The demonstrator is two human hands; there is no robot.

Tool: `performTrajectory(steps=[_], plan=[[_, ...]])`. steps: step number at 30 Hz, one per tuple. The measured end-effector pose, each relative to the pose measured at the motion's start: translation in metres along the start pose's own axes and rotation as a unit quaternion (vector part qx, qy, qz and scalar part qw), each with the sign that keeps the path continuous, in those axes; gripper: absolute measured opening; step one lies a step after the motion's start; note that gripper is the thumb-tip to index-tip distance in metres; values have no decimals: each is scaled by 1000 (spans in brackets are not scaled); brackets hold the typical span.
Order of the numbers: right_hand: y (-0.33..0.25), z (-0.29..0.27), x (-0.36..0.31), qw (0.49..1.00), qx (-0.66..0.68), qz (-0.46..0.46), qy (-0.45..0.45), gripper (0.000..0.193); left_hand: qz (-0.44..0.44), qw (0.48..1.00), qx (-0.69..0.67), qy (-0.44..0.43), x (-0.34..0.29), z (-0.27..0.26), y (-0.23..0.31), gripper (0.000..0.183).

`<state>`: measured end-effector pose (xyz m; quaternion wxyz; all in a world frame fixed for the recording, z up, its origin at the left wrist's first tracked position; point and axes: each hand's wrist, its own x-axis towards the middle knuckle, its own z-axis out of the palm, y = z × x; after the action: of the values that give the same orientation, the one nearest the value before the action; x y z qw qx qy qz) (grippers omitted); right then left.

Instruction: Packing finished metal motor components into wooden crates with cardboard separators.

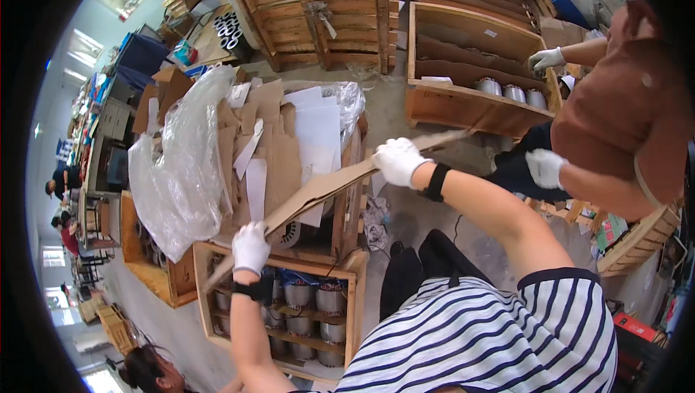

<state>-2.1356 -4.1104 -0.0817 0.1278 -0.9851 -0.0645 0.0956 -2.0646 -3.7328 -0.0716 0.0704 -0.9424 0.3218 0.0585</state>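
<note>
A long, narrow stack of brown cardboard sheets [329,183] stretches slantwise between my two white-gloved hands. My left hand [250,248] grips its near left part, above a wooden crate [356,299] that holds rows of silvery metal cylinders [331,300]. Farther right, my right hand [399,162] is closed round the stack, over the floor beside a larger crate. That crate is heaped with flat cardboard pieces [279,129], white sheets [316,121] and clear plastic film [184,168]. Part of a round slotted metal part [291,235] shows under the cardboard.
On the right, a co-worker in a brown shirt [615,118] and white gloves reaches over an open wooden crate [441,93] of metal cylinders and cardboard dividers. A wooden pallet [337,27] stands behind. Another person's head [156,368] is at the lower left.
</note>
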Motion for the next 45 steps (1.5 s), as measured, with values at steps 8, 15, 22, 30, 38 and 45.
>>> performTrajectory(steps=[8,15,22,30,38,45], plan=[[94,-109,17,994,-72,64,58,12,-39,997,-40,45,94,-127,67,18],[307,-187,-12,950,-80,178,244,20,57,983,-17,171,267,-174,153,24],[464,-165,-66,893,-235,358,139,13,216,958,67,176,410,-163,302,17],[548,-133,-141,892,-200,405,18,13,312,949,-55,-9,509,-130,404,10],[543,-155,-15,975,163,139,-53,69,338,923,-171,-68,565,-127,440,11],[559,-149,80,953,249,-1,-174,36,63,942,-162,286,536,-117,398,28]])
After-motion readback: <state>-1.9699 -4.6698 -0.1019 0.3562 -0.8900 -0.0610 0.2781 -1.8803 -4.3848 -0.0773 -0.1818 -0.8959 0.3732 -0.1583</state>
